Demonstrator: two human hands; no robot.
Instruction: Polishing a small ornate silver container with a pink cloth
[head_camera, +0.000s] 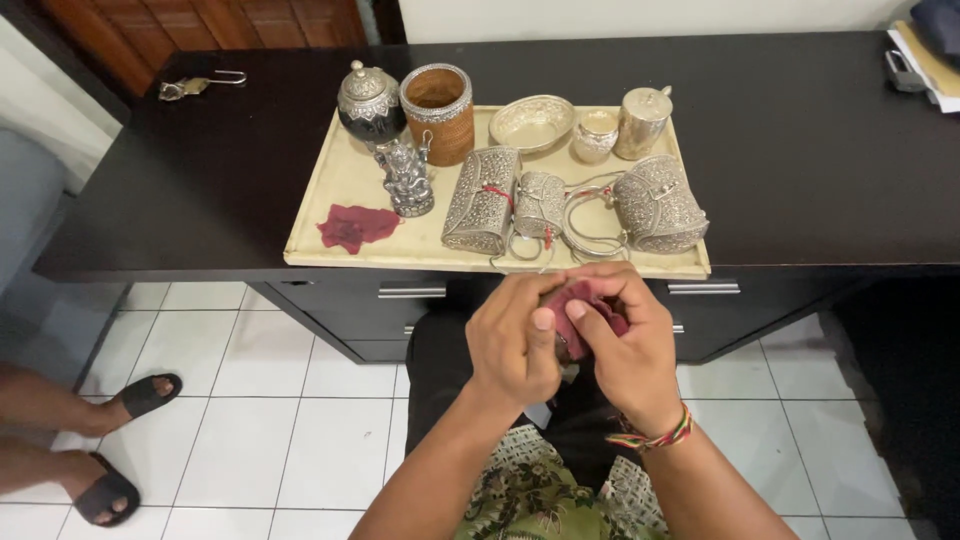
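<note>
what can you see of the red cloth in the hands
The red cloth is a small dark-red rag, soft and crumpled, bunched between both hands in front of the tray. The left hand and right hand pinch it with fingers and thumbs, covering most of it. It is held in the air, off the tray. Something small may be inside; it cannot be told.

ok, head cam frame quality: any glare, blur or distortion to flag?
Head view: mostly sharp; soft, even light with faint shadows under the tray. Mild highlights on the silver purses, nothing blown out. Left hand and right hand are slightly soft around the dark red cloth, whatever it wraps hidden. The dark desk loses surface detail, and its edges bow a little, as with a wide lens.
</note>
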